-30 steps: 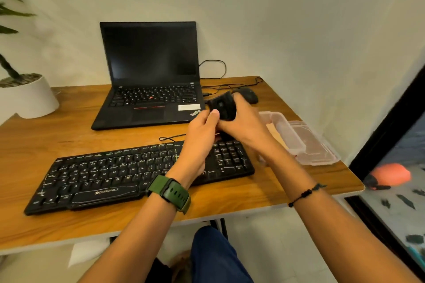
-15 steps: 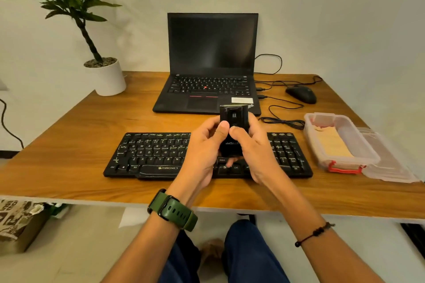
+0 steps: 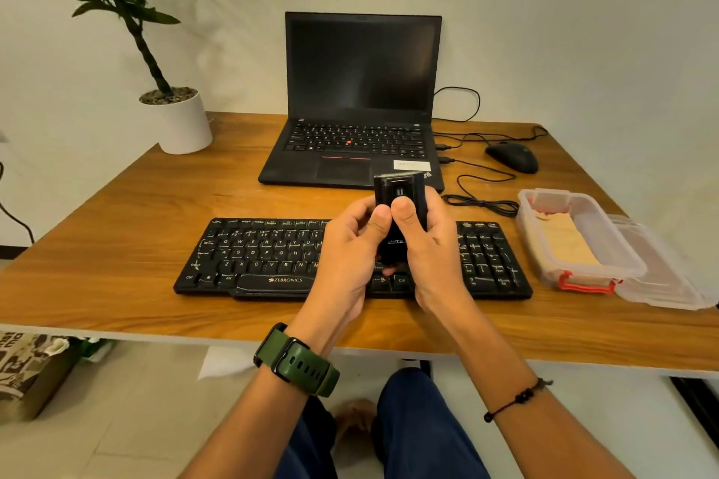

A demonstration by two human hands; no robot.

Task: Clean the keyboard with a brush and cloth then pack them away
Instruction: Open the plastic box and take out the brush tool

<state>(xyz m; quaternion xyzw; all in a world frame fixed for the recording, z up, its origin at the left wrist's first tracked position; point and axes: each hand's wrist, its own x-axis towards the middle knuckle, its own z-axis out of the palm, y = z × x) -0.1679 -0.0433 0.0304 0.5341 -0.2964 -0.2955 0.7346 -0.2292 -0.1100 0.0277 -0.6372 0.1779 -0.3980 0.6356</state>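
While both hands' fingers grip it, black brush case (image 3: 400,206) upright above keyboard (image 3: 264,256).

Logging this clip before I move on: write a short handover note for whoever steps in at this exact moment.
Left hand and right hand both grip the black brush case above the keyboard, thumbs on its front.
Cloth lies in the open box at the right, lid beside it.
Done: brush case taken in hand.
Left: open the case, brush, wipe, pack both away.
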